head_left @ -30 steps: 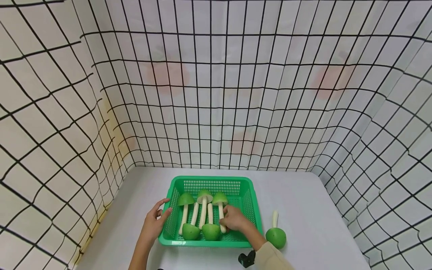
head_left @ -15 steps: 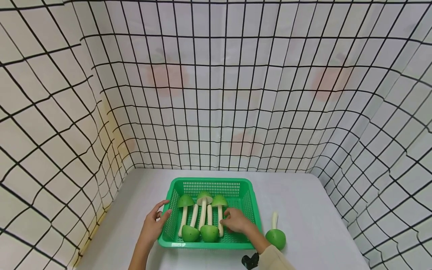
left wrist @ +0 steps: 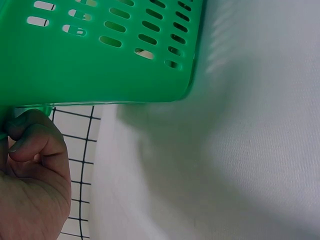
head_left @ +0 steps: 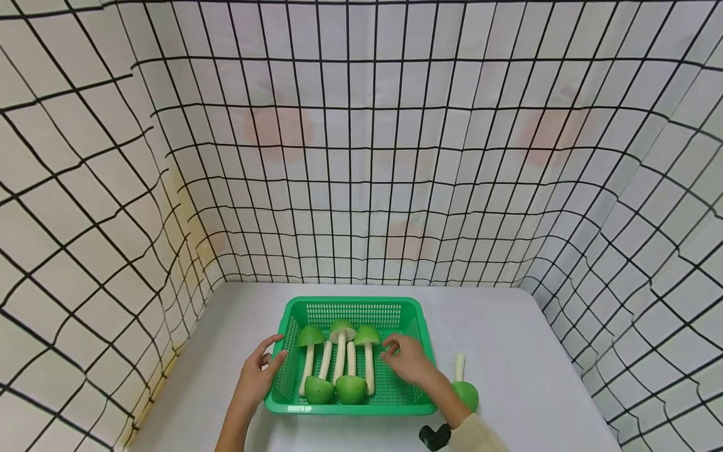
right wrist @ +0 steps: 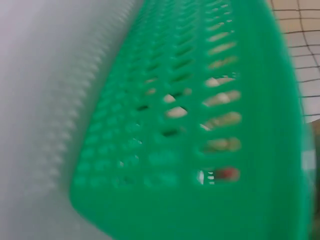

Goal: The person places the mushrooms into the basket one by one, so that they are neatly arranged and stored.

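Observation:
A green plastic basket (head_left: pixel 350 409) holds several toy mushrooms with green caps and pale stems, laid side by side with caps at alternate ends. At its left rim, my left hand (head_left: pixel 258 376) holds on with thumb and fingers; the left wrist view shows the curled fingers (left wrist: pixel 37 140) at the basket's edge. My right hand (head_left: pixel 408 359) hovers over the basket's right part, fingers loosely bent with nothing between them. Just left of its fingertips lies the rightmost mushroom (head_left: pixel 369 367). Outside the basket, another mushroom (head_left: pixel 465 394) lies on the table, partly hidden by the right forearm.
The white table (head_left: pixel 525 351) is enclosed at the back and sides by black wire mesh (head_left: pixel 369 182) in front of pale cloth. Below the right forearm shows a small black object (head_left: pixel 433 437) near the cuff.
My right hand has let go of the rightmost mushroom's stem and moved up and right, away from it. My left hand has stayed at the basket's left rim.

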A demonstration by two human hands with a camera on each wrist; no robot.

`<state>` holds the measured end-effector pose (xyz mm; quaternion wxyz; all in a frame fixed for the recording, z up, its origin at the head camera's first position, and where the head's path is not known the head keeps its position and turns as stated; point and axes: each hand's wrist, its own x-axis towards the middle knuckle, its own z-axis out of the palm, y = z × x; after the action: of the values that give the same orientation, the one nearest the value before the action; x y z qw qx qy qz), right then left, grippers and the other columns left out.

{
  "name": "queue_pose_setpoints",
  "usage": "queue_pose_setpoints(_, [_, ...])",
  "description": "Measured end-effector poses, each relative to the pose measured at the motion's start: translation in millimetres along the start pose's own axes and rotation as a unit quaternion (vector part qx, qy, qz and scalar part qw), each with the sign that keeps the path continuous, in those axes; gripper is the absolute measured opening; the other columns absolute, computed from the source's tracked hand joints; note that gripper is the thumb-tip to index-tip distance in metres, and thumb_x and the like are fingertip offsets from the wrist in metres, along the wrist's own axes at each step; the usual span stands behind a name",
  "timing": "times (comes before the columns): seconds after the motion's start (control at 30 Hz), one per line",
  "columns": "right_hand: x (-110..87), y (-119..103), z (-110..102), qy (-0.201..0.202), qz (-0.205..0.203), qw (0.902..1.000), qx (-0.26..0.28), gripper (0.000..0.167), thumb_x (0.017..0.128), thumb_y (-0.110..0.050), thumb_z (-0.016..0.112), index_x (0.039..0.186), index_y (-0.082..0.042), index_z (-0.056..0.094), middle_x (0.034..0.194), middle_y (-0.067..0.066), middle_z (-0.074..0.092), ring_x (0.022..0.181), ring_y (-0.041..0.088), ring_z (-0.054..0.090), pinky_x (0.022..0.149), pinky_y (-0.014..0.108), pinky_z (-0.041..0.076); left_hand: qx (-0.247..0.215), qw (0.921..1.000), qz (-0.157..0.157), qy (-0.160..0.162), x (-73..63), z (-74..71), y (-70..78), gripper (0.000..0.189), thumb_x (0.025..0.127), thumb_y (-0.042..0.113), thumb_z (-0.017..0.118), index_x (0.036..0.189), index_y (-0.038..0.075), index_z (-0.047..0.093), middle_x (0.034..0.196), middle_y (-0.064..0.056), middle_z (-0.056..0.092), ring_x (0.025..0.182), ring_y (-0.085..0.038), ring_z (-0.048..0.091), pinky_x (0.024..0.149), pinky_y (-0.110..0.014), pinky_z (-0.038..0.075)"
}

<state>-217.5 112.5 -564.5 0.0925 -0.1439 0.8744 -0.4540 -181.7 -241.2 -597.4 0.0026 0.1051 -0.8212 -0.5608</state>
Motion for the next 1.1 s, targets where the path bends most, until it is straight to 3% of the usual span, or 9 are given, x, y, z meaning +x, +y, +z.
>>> queue_pose_setpoints(0.1, [-4.7,-5,-13,0.034,-0.011,0.9994,0.003,0.026,0.100,-0.016,0.066,0.120,0.002,0.065,0.104,0.012,0.068,0.088,0.023,0.067,0.066,0.031,0.053,-0.002,1.0000,0.001,0.002,0.8,0.7,0.4,0.047,0.101,0.035,0.067,0.145,0.026,0.054,0.077,-0.001,0.049,0.067,-0.013,0.049,0.060,-0.028,0.046])
queue_pose_setpoints(0.2, [-7.6,-4,-26,0.084,-0.015,0.9963,-0.014,0.019,0.100,-0.014,0.067,0.116,-0.004,0.069,0.100,0.006,0.069,0.086,0.016,0.065,0.069,0.029,0.053,0.000,1.0000,0.006,0.005,0.3,0.6,0.2,0.048,0.101,0.036,0.067,0.146,0.024,0.054,0.078,-0.002,0.050,0.068,-0.014,0.050,0.060,-0.028,0.047])
queue_pose_setpoints(0.3, [-9.5,5,-40,0.128,-0.011,0.9913,-0.029,0.016,0.098,-0.012,0.070,0.112,-0.007,0.072,0.094,0.001,0.071,0.082,0.011,0.063,0.070,0.027,0.052,-0.002,1.0000,0.004,0.009,-0.4,0.5,0.1,0.048,0.100,0.036,0.068,0.145,0.025,0.055,0.078,-0.003,0.049,0.068,-0.015,0.050,0.059,-0.028,0.047])
queue_pose_setpoints(0.43, [-14.3,21,-58,0.159,0.012,0.9867,-0.033,0.018,0.097,-0.013,0.070,0.113,-0.005,0.072,0.093,0.001,0.071,0.080,0.008,0.062,0.066,0.024,0.052,-0.001,1.0000,-0.003,0.004,-0.8,0.3,0.8,0.047,0.101,0.034,0.067,0.145,0.026,0.054,0.079,-0.002,0.049,0.068,-0.014,0.050,0.060,-0.028,0.047])
queue_pose_setpoints(0.6, [-24.2,39,-79,0.168,0.049,0.9838,-0.041,0.018,0.098,-0.015,0.069,0.113,-0.005,0.071,0.094,0.005,0.070,0.078,0.010,0.063,0.061,0.024,0.052,0.001,1.0000,0.000,-0.001,-1.4,0.3,0.1,0.048,0.101,0.035,0.067,0.146,0.026,0.054,0.079,-0.002,0.049,0.067,-0.014,0.050,0.059,-0.028,0.047])
queue_pose_setpoints(0.77, [-35.0,56,-92,0.165,0.070,0.9815,-0.066,0.019,0.098,-0.017,0.068,0.113,-0.004,0.070,0.095,0.005,0.069,0.083,0.013,0.063,0.065,0.023,0.051,-0.002,1.0000,0.004,-0.001,-0.6,0.1,-1.1,0.049,0.100,0.038,0.067,0.146,0.026,0.054,0.079,-0.002,0.050,0.068,-0.014,0.051,0.059,-0.028,0.047])
queue_pose_setpoints(1.1, [-50.7,90,-99,0.166,0.114,0.9742,-0.103,0.025,0.096,-0.020,0.071,0.112,-0.001,0.069,0.095,0.008,0.069,0.085,0.018,0.066,0.066,0.028,0.050,-0.001,1.0000,0.002,-0.003,-0.2,0.4,-1.5,0.048,0.101,0.036,0.067,0.146,0.026,0.053,0.080,-0.004,0.052,0.069,-0.015,0.054,0.060,-0.028,0.049])
